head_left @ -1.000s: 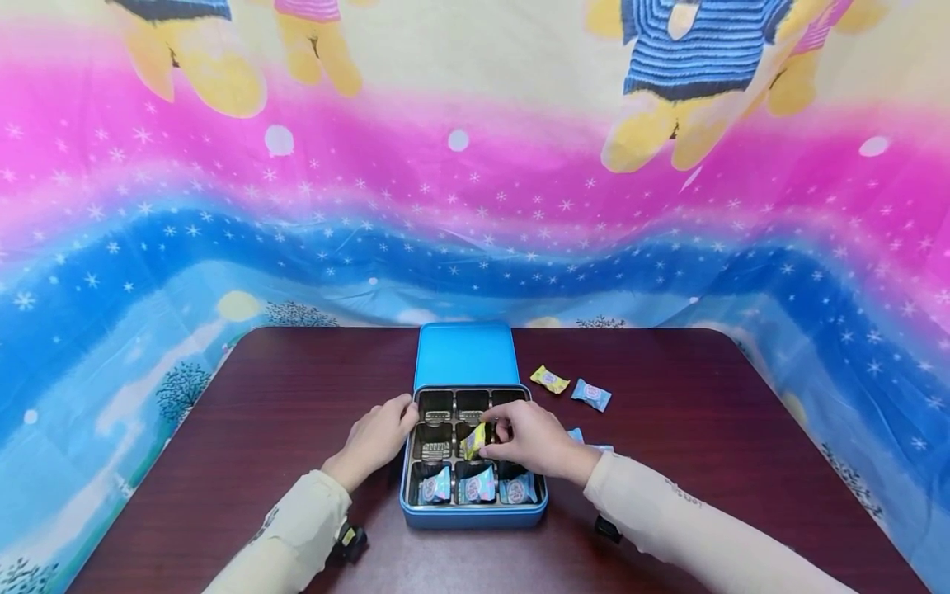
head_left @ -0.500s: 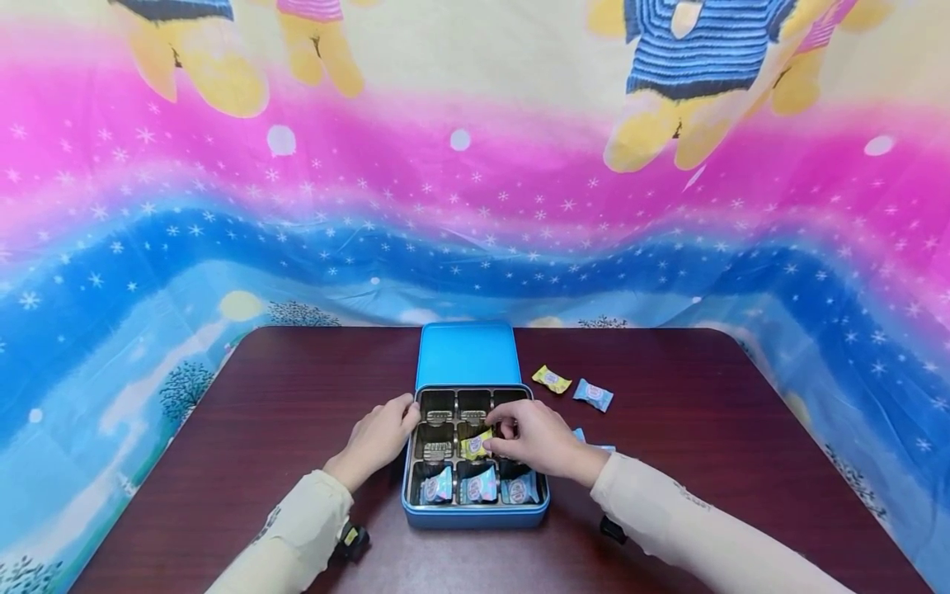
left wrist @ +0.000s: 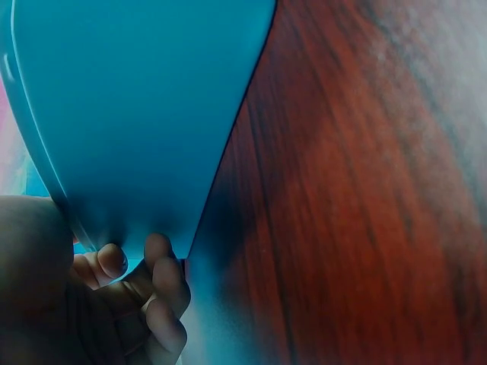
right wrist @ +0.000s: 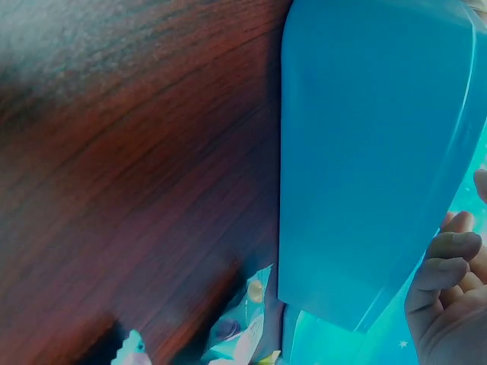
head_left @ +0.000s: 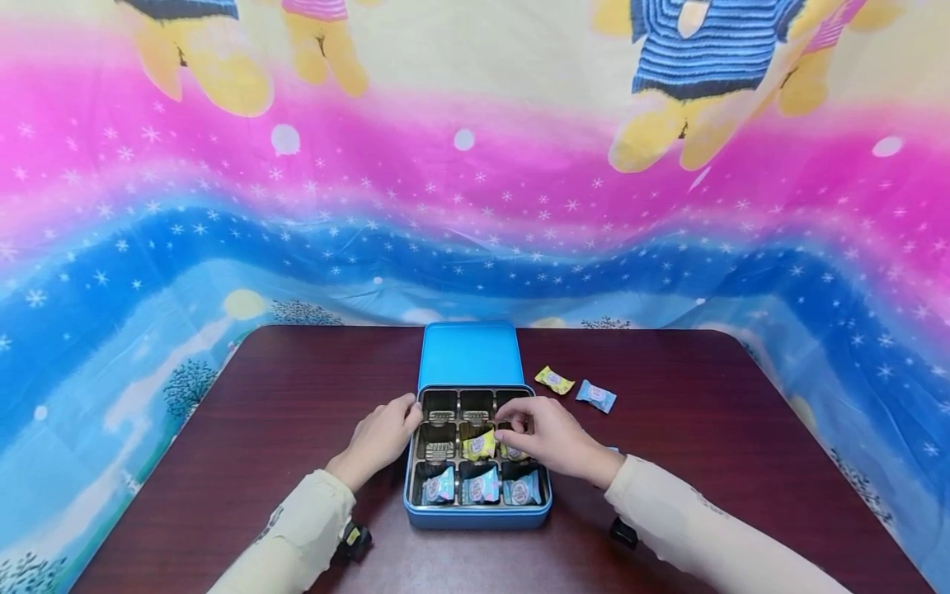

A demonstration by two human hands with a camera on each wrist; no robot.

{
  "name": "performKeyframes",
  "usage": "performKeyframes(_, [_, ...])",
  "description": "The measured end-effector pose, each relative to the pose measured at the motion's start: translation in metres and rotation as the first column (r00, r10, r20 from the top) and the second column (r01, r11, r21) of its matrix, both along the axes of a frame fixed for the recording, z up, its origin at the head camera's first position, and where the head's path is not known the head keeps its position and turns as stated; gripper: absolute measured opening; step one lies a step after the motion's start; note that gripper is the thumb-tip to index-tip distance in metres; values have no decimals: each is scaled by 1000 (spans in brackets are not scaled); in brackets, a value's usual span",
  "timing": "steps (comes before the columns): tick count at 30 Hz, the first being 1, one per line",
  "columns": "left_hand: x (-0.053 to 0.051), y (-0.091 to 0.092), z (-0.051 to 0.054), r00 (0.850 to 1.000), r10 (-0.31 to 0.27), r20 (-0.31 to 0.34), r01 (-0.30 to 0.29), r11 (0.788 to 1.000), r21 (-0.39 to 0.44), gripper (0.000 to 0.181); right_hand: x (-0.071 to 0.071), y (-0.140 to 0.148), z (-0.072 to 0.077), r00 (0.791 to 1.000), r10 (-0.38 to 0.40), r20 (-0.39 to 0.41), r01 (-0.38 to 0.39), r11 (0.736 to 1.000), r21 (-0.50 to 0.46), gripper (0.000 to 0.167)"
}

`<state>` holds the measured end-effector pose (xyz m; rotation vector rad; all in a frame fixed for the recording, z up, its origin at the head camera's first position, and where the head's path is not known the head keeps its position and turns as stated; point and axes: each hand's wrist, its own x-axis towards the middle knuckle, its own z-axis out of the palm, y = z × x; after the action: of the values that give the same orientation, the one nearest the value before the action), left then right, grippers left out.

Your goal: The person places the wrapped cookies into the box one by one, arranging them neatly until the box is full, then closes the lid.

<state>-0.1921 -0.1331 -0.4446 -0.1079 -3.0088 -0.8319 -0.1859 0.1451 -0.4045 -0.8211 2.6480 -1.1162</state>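
- Fingers and thumb of the right hand (head_left: 552, 433) have slipped off the yellow candy (head_left: 478, 445) and shifted rightward since a second ago, leaving it lying in the centre compartment.
- That hand hovers over the right side of the tray, fingers loosely bent, a gap between thumb and forefinger, no candy seen between them.
- Against the tin's left side, near its back corner, the left hand (head_left: 376, 436) grips rim and wall with bent fingers.
- Beneath the right hand, a second yellow candy (head_left: 512, 452) shows in part in the middle row's right compartment.
- Three blue candies (head_left: 481, 485) fill the front row, one per compartment; ribbed bottoms show in the back-left, back-middle and middle-left ones.
- The blue tin (head_left: 478, 518) stands flat, its lid (head_left: 471, 355) folded back nearly to the table's far edge.
- Right of the lid lie a loose yellow candy (head_left: 554, 380) and a loose blue candy (head_left: 596, 397), near each other; more blue wrapping (right wrist: 243, 327) shows beside the tin in the right wrist view.
- Dark red wood of the table (head_left: 312, 371) stretches wide to the left of the tin and beyond the loose candies on the right; its far corners are rounded.
- Behind and around both sides hangs a printed curtain (head_left: 475, 231), pink and blue with snowflakes, close against the far edge.
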Motion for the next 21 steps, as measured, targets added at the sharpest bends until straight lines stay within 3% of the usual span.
performKeyframes(21, [0, 0, 1, 1000, 1, 15, -1, 1000, 7, 28, -5, 37, 0, 999, -36, 5, 36, 997, -65, 28])
